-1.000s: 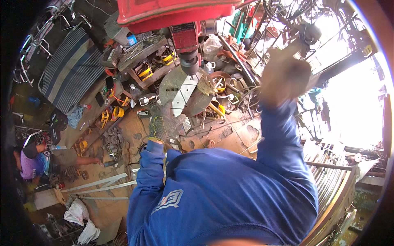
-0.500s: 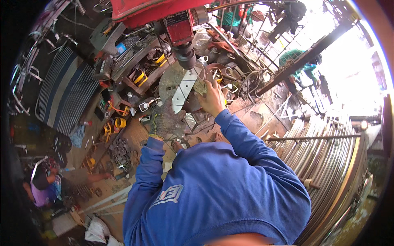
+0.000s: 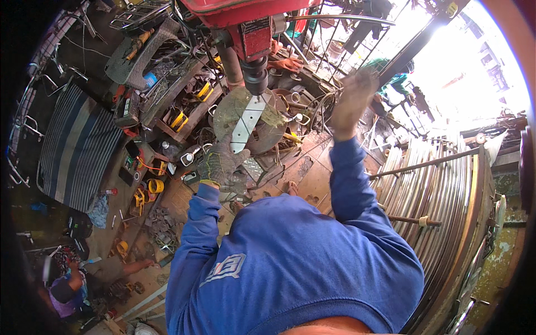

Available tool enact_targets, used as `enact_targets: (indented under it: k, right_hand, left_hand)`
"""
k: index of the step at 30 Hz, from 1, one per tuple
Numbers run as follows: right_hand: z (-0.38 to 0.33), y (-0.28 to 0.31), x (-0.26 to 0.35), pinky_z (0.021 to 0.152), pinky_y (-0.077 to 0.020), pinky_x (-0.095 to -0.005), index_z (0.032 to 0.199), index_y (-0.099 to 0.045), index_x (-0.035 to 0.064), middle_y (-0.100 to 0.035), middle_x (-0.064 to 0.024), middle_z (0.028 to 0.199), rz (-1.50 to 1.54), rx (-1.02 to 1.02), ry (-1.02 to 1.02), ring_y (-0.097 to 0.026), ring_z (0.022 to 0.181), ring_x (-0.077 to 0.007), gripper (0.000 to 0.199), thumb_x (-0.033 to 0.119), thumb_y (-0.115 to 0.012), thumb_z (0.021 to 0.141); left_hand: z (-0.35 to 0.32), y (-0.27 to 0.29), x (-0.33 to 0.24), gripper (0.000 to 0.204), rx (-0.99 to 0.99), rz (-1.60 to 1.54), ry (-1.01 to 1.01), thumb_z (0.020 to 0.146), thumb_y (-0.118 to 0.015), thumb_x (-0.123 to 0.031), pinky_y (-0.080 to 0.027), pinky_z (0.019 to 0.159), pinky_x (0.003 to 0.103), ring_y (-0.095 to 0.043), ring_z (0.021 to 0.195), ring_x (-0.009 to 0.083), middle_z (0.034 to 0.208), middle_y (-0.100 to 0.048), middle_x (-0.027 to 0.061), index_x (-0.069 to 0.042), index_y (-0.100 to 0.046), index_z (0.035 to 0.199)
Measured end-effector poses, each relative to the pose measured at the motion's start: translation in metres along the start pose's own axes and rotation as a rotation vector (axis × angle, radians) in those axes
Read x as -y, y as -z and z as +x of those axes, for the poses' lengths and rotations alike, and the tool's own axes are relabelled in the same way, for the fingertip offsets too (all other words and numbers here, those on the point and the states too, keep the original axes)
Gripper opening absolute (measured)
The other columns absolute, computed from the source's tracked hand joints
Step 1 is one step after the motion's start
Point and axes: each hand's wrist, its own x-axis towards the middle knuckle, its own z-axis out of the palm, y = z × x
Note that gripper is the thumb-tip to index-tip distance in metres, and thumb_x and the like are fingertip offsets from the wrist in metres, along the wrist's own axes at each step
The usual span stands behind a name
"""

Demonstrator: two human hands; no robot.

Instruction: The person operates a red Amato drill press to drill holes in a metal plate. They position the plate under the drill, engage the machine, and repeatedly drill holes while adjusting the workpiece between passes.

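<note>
Cluttered workshop all around, long metal rods stacked to the right, striped panel to the left. By appearances, partway through drilling: metal plate already laid under the drill chuck, dark, hole-like spots already along its length. Far end, right beneath the chuck, probably left to finish; cannot tell how many more. Pale, shiny, flat and narrow in look, set slantwise across the round worktable, near end toward the gloved left hand. Hands well apart: left one at the plate's near end, seemingly touching, but cannot tell if closed on it; bare right hand raised off to the right, blurred, away from the plate, cannot tell if gripping anything.
</note>
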Motion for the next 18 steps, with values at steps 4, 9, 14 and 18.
enact_targets:
  k: [4,9,14,18]
  right_hand:
    - [0.123,-0.051,0.042,0.08,-0.0484,-0.0365,0.132,-0.055,0.0061,-0.06,-0.0115,0.114,0.495,-0.082,0.256,-0.06,0.098,-0.0228,0.032,0.024,-0.05,0.106]
    - [0.231,-0.106,0.059,0.048,-0.0372,-0.0238,0.099,-0.055,0.0146,-0.049,0.0036,0.072,0.714,0.137,-0.217,-0.045,0.053,-0.0083,0.017,0.025,-0.048,0.11]
    - [0.234,-0.08,0.024,0.049,-0.0357,-0.024,0.093,-0.051,0.0176,-0.044,0.0075,0.071,0.927,0.365,-0.144,-0.039,0.053,-0.0064,0.021,0.027,-0.046,0.111]
    - [0.195,-0.048,0.023,0.064,-0.0454,-0.0324,0.116,-0.06,0.0099,-0.057,0.0039,0.084,0.992,0.316,-0.203,-0.055,0.07,-0.0151,0.019,0.02,-0.047,0.106]
  left_hand:
    - [0.002,-0.008,0.005,0.079,0.018,-0.1,0.026,0.08,-0.083,-0.045,-0.057,0.088,0.046,-0.072,0.098,0.036,0.111,-0.073,0.0214,-0.005,-0.056,0.142]
    - [-0.006,-0.009,-0.011,0.078,-0.048,-0.118,-0.028,0.081,-0.083,-0.044,-0.057,0.09,0.043,-0.071,0.101,0.0343,0.113,-0.072,0.0213,-0.005,-0.055,0.143]
    - [-0.008,-0.017,-0.018,0.075,-0.055,-0.085,0.071,0.081,-0.082,-0.042,-0.057,0.085,0.041,-0.071,0.094,0.032,0.106,-0.073,0.0184,-0.005,-0.056,0.141]
    - [-0.008,-0.027,-0.013,0.078,-0.108,-0.204,0.04,0.079,-0.083,-0.043,-0.057,0.08,0.041,-0.072,0.089,0.0306,0.099,-0.073,0.0162,-0.004,-0.056,0.141]
